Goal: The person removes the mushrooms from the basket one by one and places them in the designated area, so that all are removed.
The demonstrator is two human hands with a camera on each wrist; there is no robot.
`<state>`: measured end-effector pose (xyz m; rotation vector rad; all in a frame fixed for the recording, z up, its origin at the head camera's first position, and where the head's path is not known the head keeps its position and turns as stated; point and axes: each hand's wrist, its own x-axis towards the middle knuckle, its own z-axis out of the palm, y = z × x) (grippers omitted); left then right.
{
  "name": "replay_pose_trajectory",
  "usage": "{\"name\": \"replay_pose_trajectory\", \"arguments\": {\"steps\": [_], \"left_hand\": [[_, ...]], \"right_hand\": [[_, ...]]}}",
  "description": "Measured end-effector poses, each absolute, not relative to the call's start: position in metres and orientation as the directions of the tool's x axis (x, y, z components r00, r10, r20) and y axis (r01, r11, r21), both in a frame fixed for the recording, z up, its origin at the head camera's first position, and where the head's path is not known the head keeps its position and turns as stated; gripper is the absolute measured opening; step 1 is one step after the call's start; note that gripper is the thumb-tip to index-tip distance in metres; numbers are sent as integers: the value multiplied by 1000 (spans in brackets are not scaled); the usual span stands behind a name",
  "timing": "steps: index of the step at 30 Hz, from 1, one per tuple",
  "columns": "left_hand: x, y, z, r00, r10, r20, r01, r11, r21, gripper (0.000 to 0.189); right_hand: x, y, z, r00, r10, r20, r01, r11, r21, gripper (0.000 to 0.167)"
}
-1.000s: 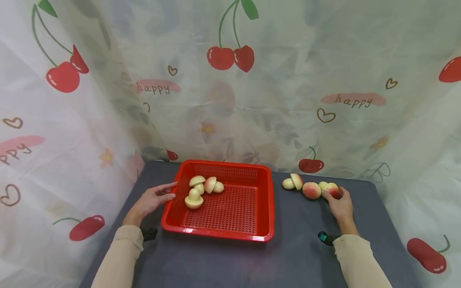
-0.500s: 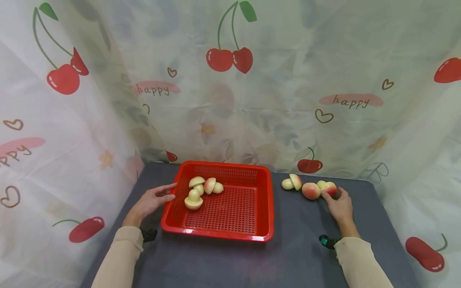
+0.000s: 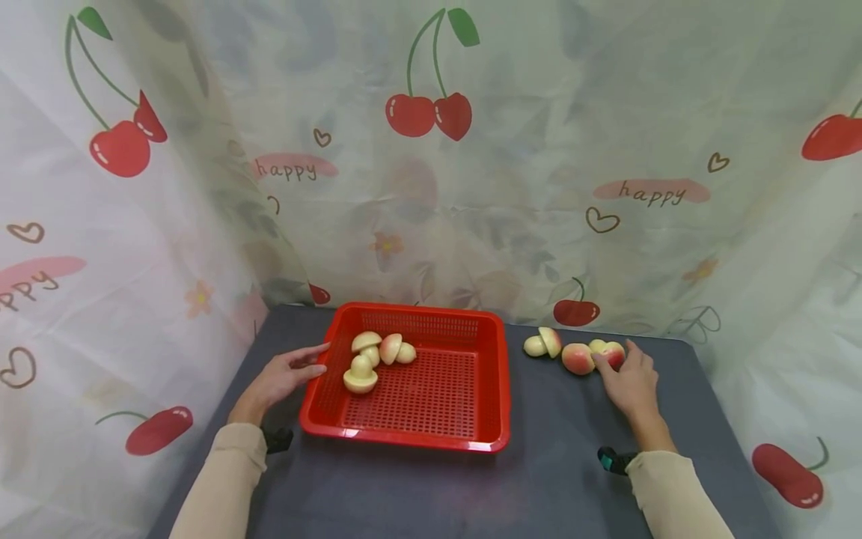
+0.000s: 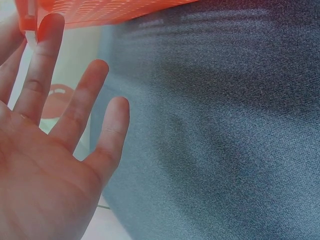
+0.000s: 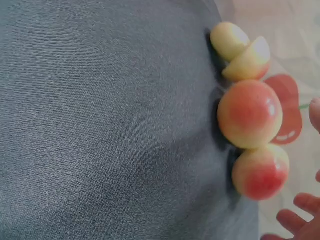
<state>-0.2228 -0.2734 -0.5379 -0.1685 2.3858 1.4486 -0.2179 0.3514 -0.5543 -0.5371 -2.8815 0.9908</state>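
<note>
A creased sheet backdrop (image 3: 431, 202), printed with cherries, is hung behind a counter (image 3: 552, 471) covered in finely woven dark cloth. On it is set a red basket (image 3: 404, 440) of glossy, perforated plastic. Its left side is touched by the left hand (image 3: 279, 378); the fingers are straight and spread, nothing gripped. The right hand (image 3: 629, 385) is held about the rightmost mushroom (image 3: 614, 355), its fingers parted wider than a second ago. That piece is therefore judged ungripped, lying on the counter outside the basket, lined up with two other mushrooms (image 3: 578, 360). Three further mushrooms (image 3: 360, 382) are contained inside. Smooth, domed caps, some blushed red, are noted.
</note>
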Motion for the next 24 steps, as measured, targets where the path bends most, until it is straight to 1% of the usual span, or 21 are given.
{"name": "replay_pose_trajectory", "arguments": {"steps": [4,12,15,20,24], "left_hand": [[-223,-274,-538,-934,79,-348,-274,467,841,63],[-223,-274,-537,-933,76,-352,-274,483,832,64],[-222,-274,-536,-934,74,-350,-274,481,833,64],[-221,-275,-537,-939,80,-336,-261,474,841,64],[-221,-275,-540,-936,77,-345,-274,457,846,63]], "right_hand": [[-215,343,-549,-948,312,-55,290,785,-547,98],[-212,327,-540,-976,217,-36,206,846,-492,96],[-212,320,-538,-983,181,-27,174,872,-458,100],[-208,308,-537,-993,118,23,98,906,-411,105],[-204,298,-535,-995,71,64,42,927,-372,104]]}}
